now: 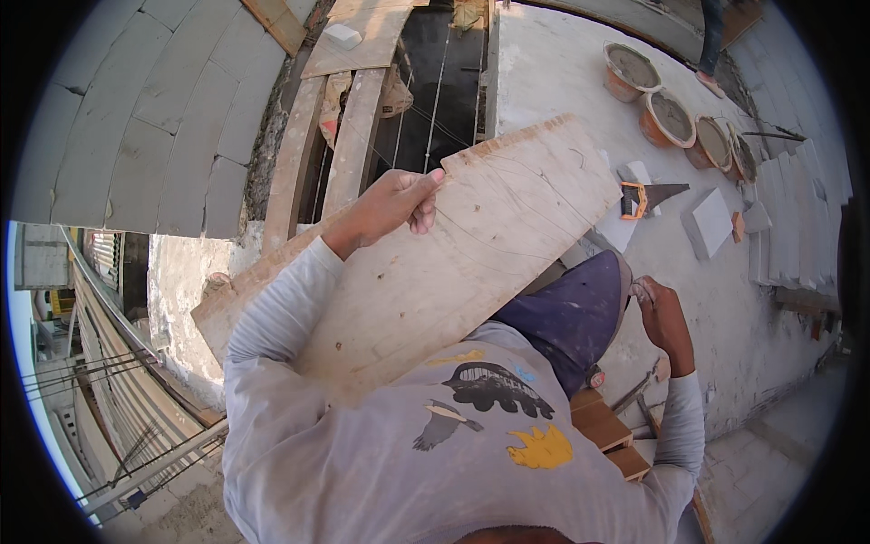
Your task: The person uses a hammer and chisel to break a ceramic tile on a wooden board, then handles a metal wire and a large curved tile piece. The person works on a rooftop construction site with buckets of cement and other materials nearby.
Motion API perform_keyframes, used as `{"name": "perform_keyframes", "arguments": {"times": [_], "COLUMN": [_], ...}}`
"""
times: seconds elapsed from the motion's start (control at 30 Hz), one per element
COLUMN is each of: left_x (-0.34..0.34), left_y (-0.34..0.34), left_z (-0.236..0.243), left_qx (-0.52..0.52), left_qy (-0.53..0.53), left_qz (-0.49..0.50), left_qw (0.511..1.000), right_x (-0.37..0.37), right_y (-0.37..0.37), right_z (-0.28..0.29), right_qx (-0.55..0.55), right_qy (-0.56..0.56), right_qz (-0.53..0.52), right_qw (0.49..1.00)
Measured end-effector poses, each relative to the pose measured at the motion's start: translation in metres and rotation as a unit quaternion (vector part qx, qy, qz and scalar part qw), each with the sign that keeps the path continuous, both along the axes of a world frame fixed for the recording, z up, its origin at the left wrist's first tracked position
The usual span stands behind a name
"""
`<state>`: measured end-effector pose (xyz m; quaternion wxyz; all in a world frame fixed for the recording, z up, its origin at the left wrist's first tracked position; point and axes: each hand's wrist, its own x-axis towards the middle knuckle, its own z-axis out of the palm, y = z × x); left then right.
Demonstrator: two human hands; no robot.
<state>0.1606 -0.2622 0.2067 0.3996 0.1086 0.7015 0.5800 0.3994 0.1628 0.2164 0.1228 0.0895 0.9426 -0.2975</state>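
My left hand (399,208) is raised over the long plywood board (390,308), its thumb and fingers pinched together on a thin string. Loose loops of that string (517,181) trail across the board's upper part. The board slants across my front, from beside my left elbow to the far right. My right hand (662,317) is beside my bent knee in dark trousers, its fingertips pressed together. Whatever lies between those fingertips is too small to make out.
Several mortar-filled tubs (669,118) stand at the far right. A handsaw with an orange handle (642,200) lies near a pale block (708,222). Stacked pale blocks (787,218) line the right. Beyond the board are planks (355,136) beside a dark opening (433,82). A person's leg (711,41) shows far right.
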Motion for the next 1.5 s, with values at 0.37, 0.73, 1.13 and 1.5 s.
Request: {"name": "perform_keyframes", "arguments": {"times": [0.37, 0.73, 1.13, 1.5], "left_x": [-0.005, -0.118, -0.072, -0.083], "left_y": [0.099, 0.071, 0.102, 0.083], "left_z": [-0.024, -0.013, 0.02, 0.035], "left_qx": [0.312, 0.387, 0.413, 0.41], "left_qy": [-0.226, 0.085, 0.077, 0.095], "left_qz": [0.317, 0.55, 0.444, 0.489], "left_qw": [0.867, 0.735, 0.792, 0.764], "right_x": [-0.027, 0.078, 0.008, -0.104], "right_y": [-0.141, -0.064, -0.059, -0.21], "right_z": [0.014, -0.03, 0.005, -0.034], "right_qx": [-0.022, -0.207, 0.031, -0.17], "right_qy": [0.029, -0.238, 0.0, 0.252], "right_qz": [0.146, -0.002, 0.065, -0.042], "right_qw": [0.989, 0.949, 0.997, 0.952]}}
